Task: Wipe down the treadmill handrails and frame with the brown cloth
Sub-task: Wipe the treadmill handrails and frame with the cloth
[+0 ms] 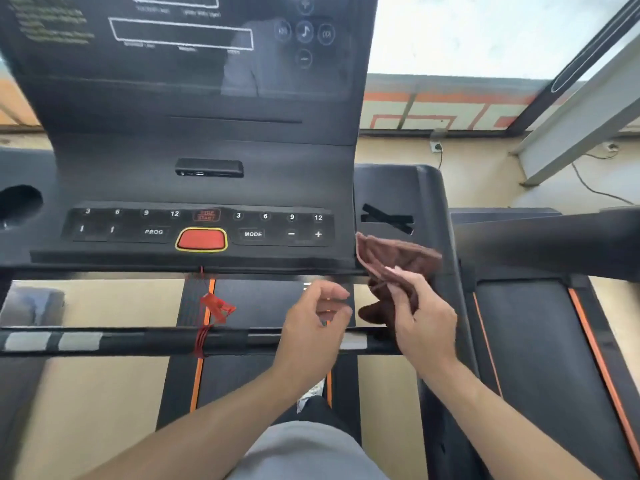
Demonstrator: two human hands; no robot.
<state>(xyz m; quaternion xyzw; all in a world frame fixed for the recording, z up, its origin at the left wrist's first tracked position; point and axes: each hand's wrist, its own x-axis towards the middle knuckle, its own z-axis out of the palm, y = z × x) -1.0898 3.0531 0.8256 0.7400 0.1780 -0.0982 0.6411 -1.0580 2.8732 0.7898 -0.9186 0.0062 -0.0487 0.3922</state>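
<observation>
Right hand grips the brown cloth, bunched and creased, against the console's near right corner. Left hand hovers just beside it, fingers loosely curled, holding nothing, above the front handrail.

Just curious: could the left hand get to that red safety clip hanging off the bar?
Probably yes. The left hand holds nothing and hovers just right of the clip, with nothing between them.
</observation>
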